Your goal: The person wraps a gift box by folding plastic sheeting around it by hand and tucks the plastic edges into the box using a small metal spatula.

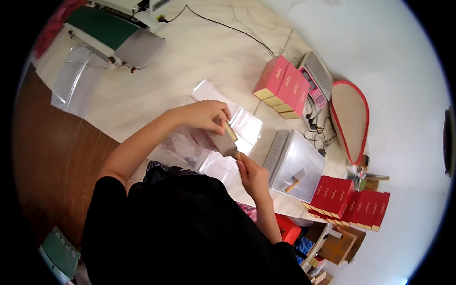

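Note:
My right hand [255, 179] is closed round the wooden handle of a scraper [223, 144] with a wide metal blade. Its blade lies across a red box with a gold edge [231, 132], covering much of it. Thumb and fingers of my left hand [208, 115] are bent in a grip at the box's upper end, by the blade; the exact contact is partly hidden. Under and around the box, clear plastic film [244, 124] is spread on the table.
Right of my hands is a metal tray [304, 154] holding a second scraper [296, 180]. Red boxes [284, 85] stand near a scale [317, 76], with more red boxes [335, 195] at right. A green-belted machine [99, 26] and plastic bags [78, 78] sit far left.

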{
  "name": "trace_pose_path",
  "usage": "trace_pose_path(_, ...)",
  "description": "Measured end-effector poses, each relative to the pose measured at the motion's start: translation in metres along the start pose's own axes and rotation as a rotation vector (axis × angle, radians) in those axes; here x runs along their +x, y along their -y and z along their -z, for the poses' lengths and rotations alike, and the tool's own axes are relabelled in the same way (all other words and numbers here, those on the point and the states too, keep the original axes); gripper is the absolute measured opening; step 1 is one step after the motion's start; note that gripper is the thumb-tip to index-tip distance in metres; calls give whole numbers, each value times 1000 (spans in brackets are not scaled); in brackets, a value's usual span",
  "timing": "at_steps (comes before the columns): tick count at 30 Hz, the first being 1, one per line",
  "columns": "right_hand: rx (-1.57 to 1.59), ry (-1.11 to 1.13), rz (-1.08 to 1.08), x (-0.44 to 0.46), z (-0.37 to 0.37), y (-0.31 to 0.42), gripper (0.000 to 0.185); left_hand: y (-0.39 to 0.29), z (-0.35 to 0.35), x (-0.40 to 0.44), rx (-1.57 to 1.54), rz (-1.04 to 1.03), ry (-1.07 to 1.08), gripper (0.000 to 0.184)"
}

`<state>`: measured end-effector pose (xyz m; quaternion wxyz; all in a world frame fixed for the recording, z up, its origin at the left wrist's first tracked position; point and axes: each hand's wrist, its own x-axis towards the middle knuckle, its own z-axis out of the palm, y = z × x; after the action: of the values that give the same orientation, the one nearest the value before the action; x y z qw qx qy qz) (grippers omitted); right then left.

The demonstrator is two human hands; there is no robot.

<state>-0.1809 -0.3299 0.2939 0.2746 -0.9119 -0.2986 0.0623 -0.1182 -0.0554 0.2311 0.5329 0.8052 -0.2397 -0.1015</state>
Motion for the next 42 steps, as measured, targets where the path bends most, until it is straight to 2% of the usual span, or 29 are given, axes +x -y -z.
trace_pose_path(3, 21, -6, -86, -20, 15, -6, 22, -8, 4, 3, -64, 67, 37, 12)
trace_pose_path(5, 47, -56, -63, -39, 26, -18, 20, -12, 6, 5, -45, 107, 55, 12)
trace_pose_path(6, 42, -3, -171, -48, 35, -21, 20, -13, 7, 7, -32, 121, 88, 12)
trace_pose_path(9, 74, 9, -216, -61, 42, -29, 20, -10, 6, 9, -25, 141, 99, 13)
trace_pose_path(11, 145, 4, -75, -56, 35, -23, 21, -5, 2, 13, -8, 144, 116, 13)
trace_pose_path(12, 204, 77, -143, -47, 36, -8, 19, 0, 0, 14, 10, 124, 109, 12)
trace_pose_path(14, 185, 54, -1, -35, 17, -9, 21, 1, 1, 13, 34, 100, 108, 12)
trace_pose_path(17, 190, 55, -5, -18, 1, -7, 21, -9, 2, 10, 45, 81, 78, 11)
trace_pose_path(20, 141, 18, -7, -7, 0, -8, 21, -9, 1, 8, 37, 161, 42, 9)
trace_pose_path(22, 119, 10, 2, -2, 3, -8, 20, -5, 0, 7, 19, 145, -191, 13)
trace_pose_path(23, 97, 1, 5, -2, 5, -8, 20, -2, -2, 3, 14, 142, -191, 13)
trace_pose_path(25, 69, -6, 5, -2, 9, -8, 20, 6, -6, -10, -245, 148, -423, 27)
trace_pose_path(26, 50, -21, 1, -2, 9, -8, 20, 14, -14, -15, -248, 146, -423, 27)
trace_pose_path(28, 29, -32, -7, -1, 9, -6, 20, 34, -38, -23, -679, 106, -585, 47)
trace_pose_path(29, 8, -39, -14, -1, 9, -4, 20, 35, -45, -24, -685, 108, -583, 47)
trace_pose_path(31, -14, -41, -30, -4, 10, -1, 20, 38, -58, -24, -666, -56, -756, 61)
trace_pose_path(32, -62, -3, -43, -6, 11, 1, 20, 38, -62, -23, -674, -52, -754, 61)
trace_pose_path(34, -116, 38, -60, -8, 13, 2, 20, 41, -68, -21, -516, -96, -798, 66)
trace_pose_path(37, -134, 50, -64, -14, 16, 1, 18, 63, -68, -13, -398, -126, -835, 68)
trace_pose_path(39, -199, 24, 12, -22, 17, -8, 17, 67, -68, -11, -419, -99, -864, 66)
trace_pose_path(42, -221, 64, -6, -31, 25, -9, 19, 69, -70, -8, -472, -38, -899, 66)
